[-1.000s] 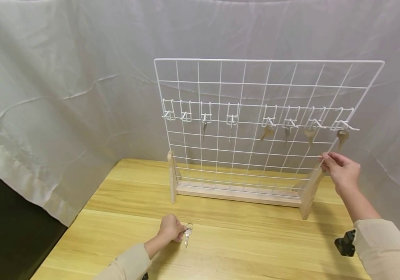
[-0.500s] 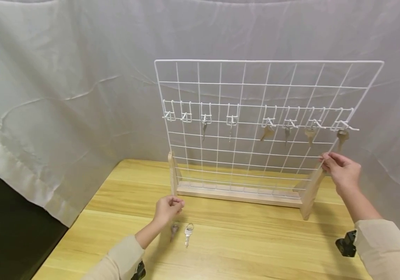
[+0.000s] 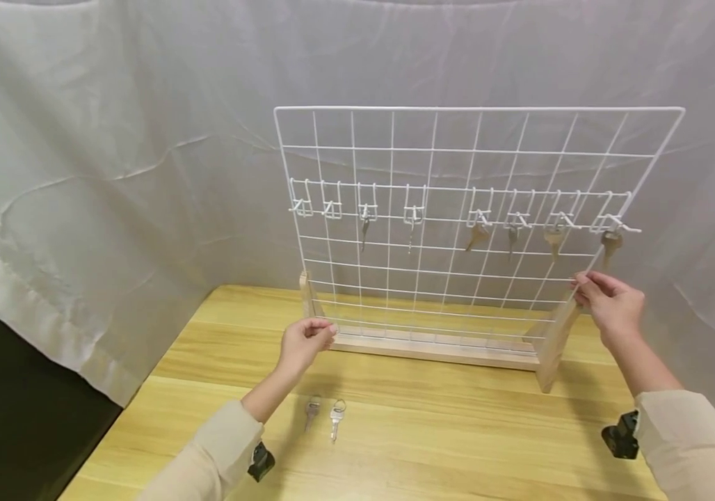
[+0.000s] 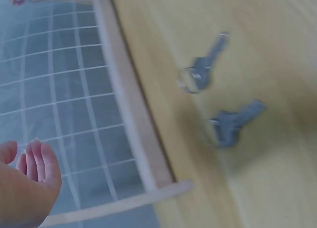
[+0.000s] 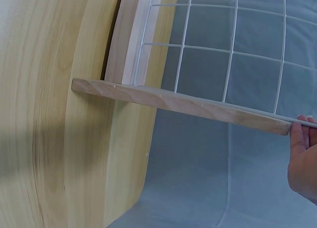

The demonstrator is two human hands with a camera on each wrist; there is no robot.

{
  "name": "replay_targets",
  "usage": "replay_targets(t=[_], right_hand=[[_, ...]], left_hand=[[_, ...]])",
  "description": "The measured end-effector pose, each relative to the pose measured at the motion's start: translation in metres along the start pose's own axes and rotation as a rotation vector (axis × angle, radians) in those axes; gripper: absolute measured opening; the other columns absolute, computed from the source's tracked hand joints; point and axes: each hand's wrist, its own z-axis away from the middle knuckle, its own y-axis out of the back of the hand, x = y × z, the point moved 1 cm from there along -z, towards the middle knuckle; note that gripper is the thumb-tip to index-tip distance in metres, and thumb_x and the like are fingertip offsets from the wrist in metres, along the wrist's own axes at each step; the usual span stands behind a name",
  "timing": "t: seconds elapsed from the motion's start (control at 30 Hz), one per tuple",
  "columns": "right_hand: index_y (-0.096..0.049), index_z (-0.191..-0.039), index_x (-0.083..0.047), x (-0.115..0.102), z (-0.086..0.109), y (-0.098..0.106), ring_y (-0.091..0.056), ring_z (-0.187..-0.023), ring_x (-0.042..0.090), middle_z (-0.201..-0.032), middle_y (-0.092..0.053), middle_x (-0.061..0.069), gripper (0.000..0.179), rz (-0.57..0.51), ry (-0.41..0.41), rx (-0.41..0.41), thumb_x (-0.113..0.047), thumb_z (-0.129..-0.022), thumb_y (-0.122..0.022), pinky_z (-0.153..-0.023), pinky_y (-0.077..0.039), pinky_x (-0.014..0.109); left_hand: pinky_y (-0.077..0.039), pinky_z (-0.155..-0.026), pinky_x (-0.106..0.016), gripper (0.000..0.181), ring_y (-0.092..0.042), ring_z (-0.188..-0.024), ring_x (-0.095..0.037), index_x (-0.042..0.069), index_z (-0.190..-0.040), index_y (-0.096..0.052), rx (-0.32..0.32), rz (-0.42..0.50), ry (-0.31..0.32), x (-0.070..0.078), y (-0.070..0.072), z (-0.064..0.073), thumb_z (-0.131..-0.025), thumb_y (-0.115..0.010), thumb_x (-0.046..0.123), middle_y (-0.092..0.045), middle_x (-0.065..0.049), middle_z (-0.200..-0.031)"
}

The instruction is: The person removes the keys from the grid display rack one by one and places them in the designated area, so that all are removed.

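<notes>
My left hand point(image 3: 302, 344) is raised in front of the rack's lower left corner, with nothing between its loosely bent fingers point(image 4: 37, 161). Below it, two silver keys lie side by side on the wooden table: a left key point(image 3: 311, 412) and a right key point(image 3: 336, 417), each on a small ring. At the other end, my right hand point(image 3: 615, 306) pinches the side wire of the white wire grid rack point(image 3: 435, 109), just at the top of its wooden upright point(image 5: 198, 109). From the rack's hooks hang several keys, among them a brass key point(image 3: 611, 241) at the far right.
Two hooks at the left, including the outermost hook point(image 3: 300, 206), carry no keys. A wooden base bar point(image 3: 432, 348) joins the rack's feet on the table point(image 3: 458, 438). Behind everything hangs a pale grey curtain point(image 3: 145, 125).
My left hand has lifted from beside the keys on the table and moved up toward the rack, uncovering the left key. My right hand keeps its grip at the rack's edge.
</notes>
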Motion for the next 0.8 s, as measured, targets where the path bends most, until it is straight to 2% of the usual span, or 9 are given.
replay_targets(t=[0.13, 0.33, 0.6, 0.8], right_hand=[[-0.07, -0.072, -0.017, -0.002, 0.001, 0.0, -0.067, -0.059, 0.002, -0.065, -0.07, -0.007, 0.023, 0.002, 0.002, -0.012, -0.001, -0.085, -0.062, -0.059, -0.054, 0.012], [-0.07, -0.072, -0.018, -0.001, 0.0, 0.003, -0.067, -0.06, 0.002, -0.066, -0.071, -0.007, 0.023, -0.002, -0.009, -0.027, 0.0, -0.085, -0.061, -0.06, -0.054, 0.012], [-0.071, -0.074, -0.018, -0.001, -0.001, 0.004, -0.067, -0.061, 0.001, -0.067, -0.071, -0.009, 0.025, 0.02, -0.011, -0.051, 0.001, -0.085, -0.061, -0.06, -0.054, 0.012], [-0.071, -0.073, -0.019, -0.001, -0.001, 0.004, -0.067, -0.062, 0.001, -0.067, -0.071, -0.009, 0.024, 0.02, 0.006, -0.049, 0.0, -0.084, -0.062, -0.06, -0.054, 0.012]], left_hand=[[-0.058, -0.067, -0.022, 0.019, -0.061, -0.066, -0.007, -0.008, -0.098, -0.063, 0.01, 0.03, -0.024, 0.021, -0.006, -0.004, -0.083, -0.066, 0.005, -0.067, -0.018, -0.086], [-0.058, -0.065, -0.021, 0.019, -0.06, -0.064, -0.005, -0.008, -0.097, -0.063, 0.029, 0.08, -0.066, 0.05, -0.01, -0.009, -0.082, -0.067, 0.004, -0.065, -0.004, -0.076], [-0.056, -0.062, -0.017, 0.019, -0.059, -0.061, -0.004, -0.01, -0.097, -0.063, 0.041, 0.113, -0.16, 0.088, -0.004, -0.02, -0.082, -0.066, 0.001, -0.063, 0.005, -0.07], [-0.055, -0.063, -0.017, 0.021, -0.06, -0.063, -0.005, -0.008, -0.1, -0.062, 0.067, 0.112, -0.239, 0.112, -0.007, -0.028, -0.083, -0.067, 0.004, -0.065, -0.001, -0.077]])
